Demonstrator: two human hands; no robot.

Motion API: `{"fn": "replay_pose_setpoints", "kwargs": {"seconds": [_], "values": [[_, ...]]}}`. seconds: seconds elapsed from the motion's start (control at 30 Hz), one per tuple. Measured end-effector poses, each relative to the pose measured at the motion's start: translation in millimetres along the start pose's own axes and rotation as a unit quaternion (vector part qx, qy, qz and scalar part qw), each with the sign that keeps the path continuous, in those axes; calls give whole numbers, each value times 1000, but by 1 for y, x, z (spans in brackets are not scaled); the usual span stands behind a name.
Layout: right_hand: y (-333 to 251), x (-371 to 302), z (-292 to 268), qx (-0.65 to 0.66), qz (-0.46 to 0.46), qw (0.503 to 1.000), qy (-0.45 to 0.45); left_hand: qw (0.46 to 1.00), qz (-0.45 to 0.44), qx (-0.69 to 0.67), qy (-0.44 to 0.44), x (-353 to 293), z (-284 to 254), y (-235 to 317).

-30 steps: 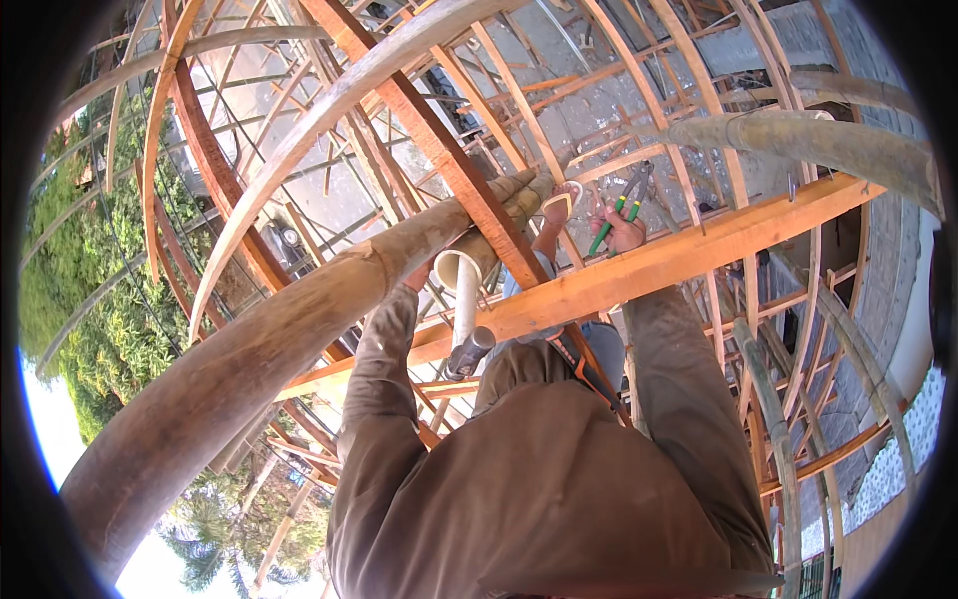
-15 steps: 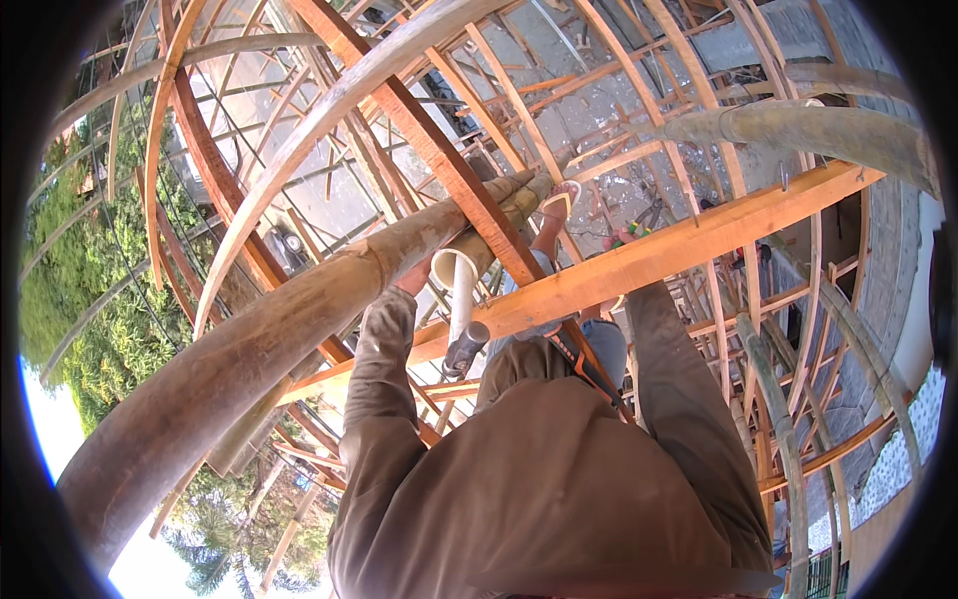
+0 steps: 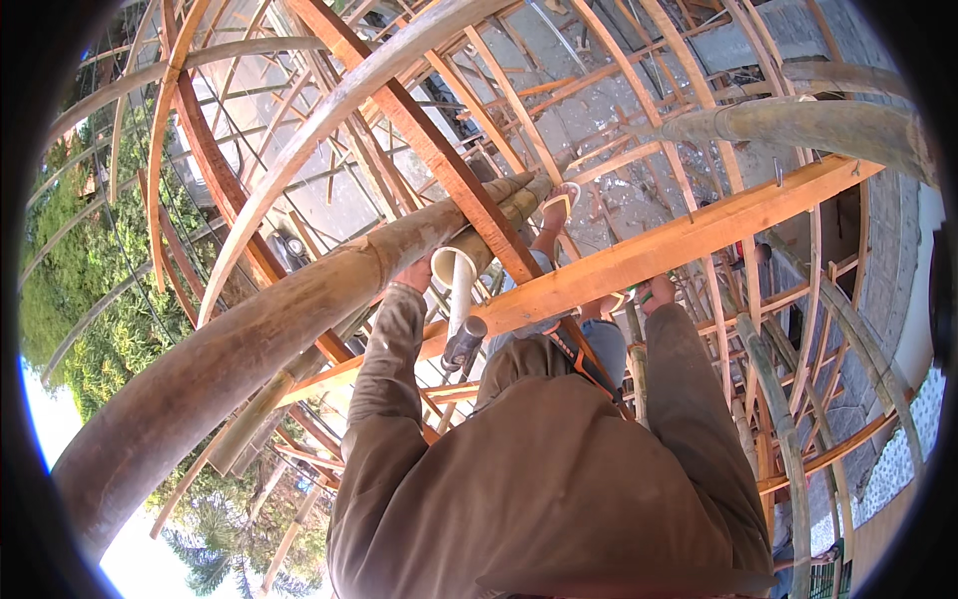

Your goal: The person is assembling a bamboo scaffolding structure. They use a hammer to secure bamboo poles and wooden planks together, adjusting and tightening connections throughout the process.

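Note:
My left hand [image 3: 413, 273] grips the thick bamboo pole [image 3: 299, 304], its fingers partly hidden beside the pole. Close to it is the round cut end of another bamboo pole [image 3: 481, 250]. A hammer [image 3: 464, 342] with a dark head hangs there, its pale handle reaching up into that open end. My right hand [image 3: 657, 291] is closed around pliers, of which only a bit of green handle [image 3: 645, 297] shows just below the long squared wooden beam [image 3: 679, 238]. The beam crosses in front of me, with nails [image 3: 778, 172] standing up near its right end.
A reddish timber [image 3: 439, 150] crosses the bamboo and the beam. My sandalled foot [image 3: 561, 200] rests on bamboo beyond the beam. A tool with orange edges [image 3: 576, 361] lies by my waist. Bamboo and wooden lattice surrounds me, high above the grey ground [image 3: 599, 120].
My right hand with the pliers has drawn back toward me, from the far side of the beam to just below its near edge. The left hand stays on the bamboo.

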State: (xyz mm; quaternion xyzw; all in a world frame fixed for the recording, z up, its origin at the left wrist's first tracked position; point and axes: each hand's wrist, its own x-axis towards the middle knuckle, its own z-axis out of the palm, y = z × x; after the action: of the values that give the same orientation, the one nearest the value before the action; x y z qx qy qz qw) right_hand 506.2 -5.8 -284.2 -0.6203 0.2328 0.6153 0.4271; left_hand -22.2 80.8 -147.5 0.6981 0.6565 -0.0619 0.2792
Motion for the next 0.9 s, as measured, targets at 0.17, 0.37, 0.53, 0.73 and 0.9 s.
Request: {"fn": "replay_pose_setpoints", "kwargs": {"seconds": [0.17, 0.37, 0.53, 0.73, 0.9], "values": [[12, -29, -8, -15, 49, 999, -19, 993, 63, 101, 13, 6, -18, 10], [3, -61, 10, -81, 48, 995, -43, 996, 14, -68, -61, 30, -11, 16], [-4, -64, 19, -97, 22, 990, -95, 987, 1, -122, -100, 41, -20, 26], [1, -57, 23, -115, 17, 989, -89, 992, 6, -103, -67, 35, -18, 27], [6, -59, 32, -124, 26, 990, -64, 998, 17, -57, -23, 25, -14, 28]]}}
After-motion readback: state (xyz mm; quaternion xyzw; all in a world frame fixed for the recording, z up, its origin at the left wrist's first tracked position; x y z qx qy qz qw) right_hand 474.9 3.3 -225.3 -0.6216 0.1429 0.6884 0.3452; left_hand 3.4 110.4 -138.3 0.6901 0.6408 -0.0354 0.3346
